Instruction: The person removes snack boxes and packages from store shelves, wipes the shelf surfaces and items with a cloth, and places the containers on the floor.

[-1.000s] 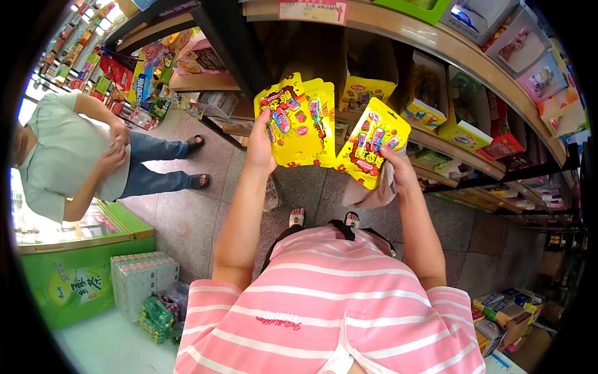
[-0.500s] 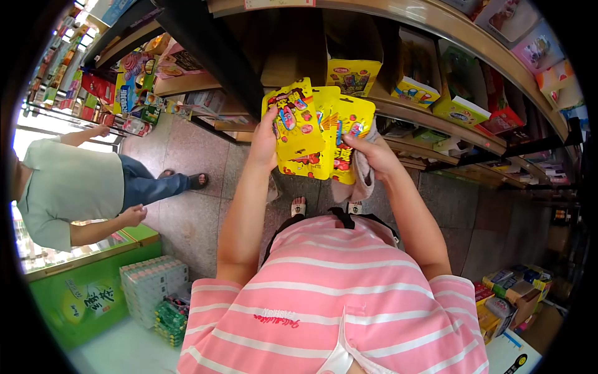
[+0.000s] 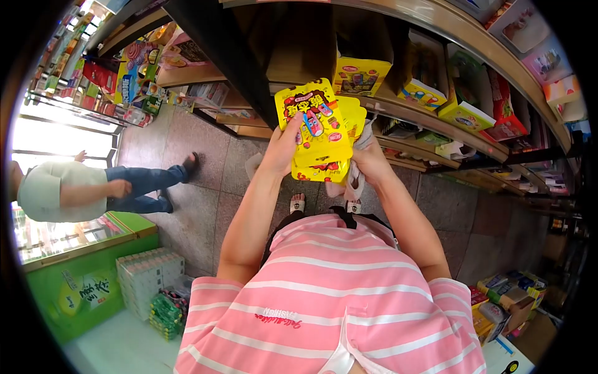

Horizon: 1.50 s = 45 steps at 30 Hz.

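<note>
Yellow packets [image 3: 317,128], at least two, exact count hidden by overlap: lying fanned in the hands, in front of and slightly left of the yellow box [image 3: 363,78] on the shelf [image 3: 296,68]. The front one is showing printed cartoon figures.

Grey cloth [image 3: 355,179], one: hanging bunched from the right hand, in front of the yellow box.

Hands, two. Left hand [image 3: 283,149]: its thumb is lying across the front packet, the hand closing on the left edge; the fingers behind are hiding from view. Right hand [image 3: 372,163]: its fingers are closing round the cloth, at the right edge of the packets; how firmly they are also pinching a packet, one cannot tell. Both forearms are sloping inward, converging in front of the yellow box.

Further boxes, three, standing in a row to the right of the yellow box: yellow-and-blue box [image 3: 418,93], green box [image 3: 466,116], red box [image 3: 509,129].

Black post [image 3: 221,59], one: standing left of the yellow box.

Other person [image 3: 62,190], one, in a pale shirt: standing far left of the yellow box, near one green freezer [image 3: 93,283].

Sandals [image 3: 298,204], two: showing on the floor, well in front of the yellow box.
</note>
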{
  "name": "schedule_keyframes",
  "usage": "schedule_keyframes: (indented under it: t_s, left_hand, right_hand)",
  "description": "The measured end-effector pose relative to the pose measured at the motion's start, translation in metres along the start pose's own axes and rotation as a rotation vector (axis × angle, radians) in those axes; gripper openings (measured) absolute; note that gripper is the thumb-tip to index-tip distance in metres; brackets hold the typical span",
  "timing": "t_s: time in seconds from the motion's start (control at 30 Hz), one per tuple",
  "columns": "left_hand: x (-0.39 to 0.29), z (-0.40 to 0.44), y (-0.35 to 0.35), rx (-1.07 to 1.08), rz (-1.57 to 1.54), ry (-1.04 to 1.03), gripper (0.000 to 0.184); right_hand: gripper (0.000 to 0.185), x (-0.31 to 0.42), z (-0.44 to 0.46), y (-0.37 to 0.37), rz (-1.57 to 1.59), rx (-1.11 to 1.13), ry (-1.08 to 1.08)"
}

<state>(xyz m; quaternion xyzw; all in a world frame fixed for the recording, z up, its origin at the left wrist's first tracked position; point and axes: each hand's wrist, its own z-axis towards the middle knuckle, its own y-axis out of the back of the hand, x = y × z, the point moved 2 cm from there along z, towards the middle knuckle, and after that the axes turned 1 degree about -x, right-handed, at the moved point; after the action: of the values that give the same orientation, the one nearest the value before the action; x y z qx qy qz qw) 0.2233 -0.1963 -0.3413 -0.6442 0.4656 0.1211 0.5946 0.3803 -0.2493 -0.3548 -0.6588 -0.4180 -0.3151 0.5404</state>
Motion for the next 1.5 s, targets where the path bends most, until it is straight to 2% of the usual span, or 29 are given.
schedule_keyframes:
  t_s: [0.07,0.13,0.2,0.27,0.3,0.33,0.4,0.43,0.53,0.57,0.67,0.73,0.8,0.87,0.9,1.0,1.07,1.13,1.2,1.27,1.3,1.33,1.4,1.47,1.5]
  left_hand:
    - [0.001,0.0,-0.002,0.01,0.03,-0.041,0.031]
    - [0.0,0.002,-0.006,-0.005,0.056,-0.107,0.031]
    - [0.001,0.003,-0.006,-0.019,0.02,-0.117,0.032]
    - [0.007,0.007,0.004,-0.097,-0.004,-0.102,0.033]
    - [0.011,0.009,0.009,-0.125,0.01,-0.111,0.034]
    - [0.01,0.008,0.007,-0.125,0.01,-0.111,0.034]
    - [0.011,0.004,-0.002,-0.058,-0.088,-0.072,0.034]
    - [0.014,0.006,-0.005,-0.061,-0.056,-0.119,0.033]
    - [0.008,0.007,-0.006,-0.031,0.031,-0.179,0.033]
    - [0.007,0.007,-0.007,-0.036,0.035,-0.197,0.033]
    - [0.005,0.004,-0.013,-0.06,-0.054,-0.136,0.033]
    - [0.005,0.006,-0.021,-0.067,-0.139,-0.136,0.032]
    - [0.004,0.007,-0.026,-0.264,-0.143,-0.047,0.032]
    - [0.008,0.011,-0.025,-0.293,-0.156,-0.086,0.032]
    - [0.007,0.015,-0.02,-0.305,-0.179,-0.112,0.032]
    - [0.001,0.015,-0.015,-0.315,-0.109,-0.166,0.031]
    - [0.004,0.012,-0.016,-0.347,-0.007,-0.192,0.031]
    - [0.011,0.011,-0.02,-0.354,0.074,-0.204,0.028]
    - [0.013,0.011,-0.023,-0.269,0.13,-0.274,0.027]
    - [0.014,0.013,-0.02,-0.261,0.204,-0.335,0.029]
    - [0.013,0.012,-0.018,-0.249,0.285,-0.39,0.03]
    - [0.009,0.01,-0.018,-0.253,0.285,-0.395,0.03]
    - [0.005,0.005,-0.018,-0.259,0.059,-0.374,0.035]
    - [0.004,0.014,0.01,-0.072,0.051,-0.262,0.056]
    - [0.006,0.016,0.027,-0.079,0.074,-0.229,0.061]
  right_hand:
    - [0.037,0.002,0.003,-0.003,-0.025,-0.016,0.073]
    - [0.035,0.0,0.009,0.001,-0.117,-0.126,0.164]
    - [0.042,0.004,0.007,0.004,-0.163,-0.181,0.199]
    - [0.053,0.03,-0.007,-0.001,-0.922,-0.461,0.273]
    - [0.062,0.036,-0.01,-0.002,-1.029,-0.497,0.382]
    - [0.062,0.038,-0.01,-0.006,-1.029,-0.497,0.382]
    - [0.057,0.042,-0.013,-0.02,-1.38,-0.428,0.549]
    - [0.057,0.043,-0.014,-0.021,-1.381,-0.434,0.548]
    - [0.045,0.045,-0.011,-0.03,-1.605,-0.246,0.833]
    - [0.044,0.048,-0.01,-0.031,-1.618,-0.214,0.806]
    - [0.043,0.052,-0.005,-0.03,-1.481,-0.223,0.888]
    - [0.042,0.044,-0.002,-0.025,-1.378,-0.252,0.833]
    - [0.041,0.035,-0.001,-0.019,-1.275,-0.275,0.781]
    - [0.036,0.024,-0.006,-0.012,-1.014,-0.246,0.773]
    - [0.033,0.018,-0.011,-0.002,-1.143,-0.221,0.682]
    - [0.033,0.023,-0.019,0.009,-1.199,-0.212,0.583]
    - [0.036,0.034,-0.012,0.01,-1.192,-0.278,0.609]
    - [0.039,0.044,-0.004,0.006,-1.362,-0.292,0.399]
    - [0.042,0.049,0.001,-0.002,-1.282,-0.308,0.358]
    - [0.042,0.045,0.006,-0.002,-1.048,-0.33,0.417]
    - [0.033,0.035,0.011,0.006,-0.966,-0.33,0.599]
    - [0.033,0.038,0.01,0.005,-0.965,-0.325,0.602]
    - [0.022,0.041,0.004,0.012,-0.398,-0.404,0.177]
    - [0.017,0.056,-0.004,0.029,-0.254,-0.394,0.236]
    - [0.016,0.065,-0.006,0.037,-0.244,-0.397,0.352]
